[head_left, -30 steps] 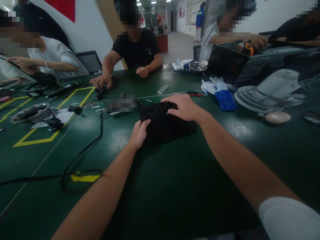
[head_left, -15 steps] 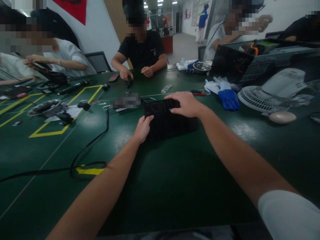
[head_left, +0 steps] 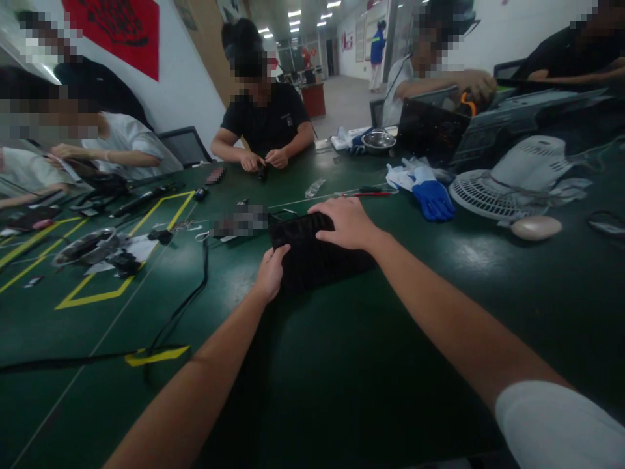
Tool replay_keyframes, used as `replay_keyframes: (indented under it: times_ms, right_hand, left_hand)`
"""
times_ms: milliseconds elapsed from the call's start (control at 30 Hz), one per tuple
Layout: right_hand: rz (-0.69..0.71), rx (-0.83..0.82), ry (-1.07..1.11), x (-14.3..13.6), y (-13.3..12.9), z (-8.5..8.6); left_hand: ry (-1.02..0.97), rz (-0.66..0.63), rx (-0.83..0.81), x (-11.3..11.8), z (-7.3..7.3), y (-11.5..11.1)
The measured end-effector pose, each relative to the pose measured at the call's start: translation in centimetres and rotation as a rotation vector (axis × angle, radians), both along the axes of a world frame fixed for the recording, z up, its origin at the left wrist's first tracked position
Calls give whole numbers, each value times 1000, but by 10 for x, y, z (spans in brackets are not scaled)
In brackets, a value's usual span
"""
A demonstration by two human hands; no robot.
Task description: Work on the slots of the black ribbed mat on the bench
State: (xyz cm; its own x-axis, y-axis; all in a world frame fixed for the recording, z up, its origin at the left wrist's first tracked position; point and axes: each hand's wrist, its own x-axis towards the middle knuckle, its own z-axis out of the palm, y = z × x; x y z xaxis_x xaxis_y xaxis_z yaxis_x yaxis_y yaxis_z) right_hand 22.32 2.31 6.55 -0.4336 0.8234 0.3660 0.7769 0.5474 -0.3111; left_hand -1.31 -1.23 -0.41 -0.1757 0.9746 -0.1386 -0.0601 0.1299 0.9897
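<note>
A flat, black, roughly rectangular panel with faint lines sits askew over the green table. The left hand pinches its left edge; the right hand covers its far edge, grip unclear.

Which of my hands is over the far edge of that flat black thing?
Your right hand; your left hand is at the flat black thing's left edge instead.

— Anything lying on the right of the green table?
— A white fan, a blue-and-white glove just left of it, a metal bowl farther back.
— And on the left?
— Yellow tape, white paper near it, a black cable trailing nearer.
— Middle?
— A flat black panel; flat down or partly lifted, hard to tell.
</note>
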Motion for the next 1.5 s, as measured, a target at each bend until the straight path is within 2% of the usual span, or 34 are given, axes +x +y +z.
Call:
replay_keyframes:
  times_ms: [200, 500, 700, 1067, 1500]
  right_hand:
    - [-1, 4, -14, -1, -2, 2]
    - [-18, 10, 6, 2, -4, 0]
    - [-1, 25, 32, 5, -1, -5]
    - [-18, 30, 35, 3, 1, -4]
    - [15, 17, 27, 8, 6, -4]
  left_hand:
    - [-76, 74, 8, 4, 2, -1]
    - [-84, 8, 30, -1, -11, 3]
    - [-88, -78, 79, 2, -9, 0]
    - [-97, -21, 78, 3, -6, -1]
    - [-83, -66, 107, 1, -9, 0]
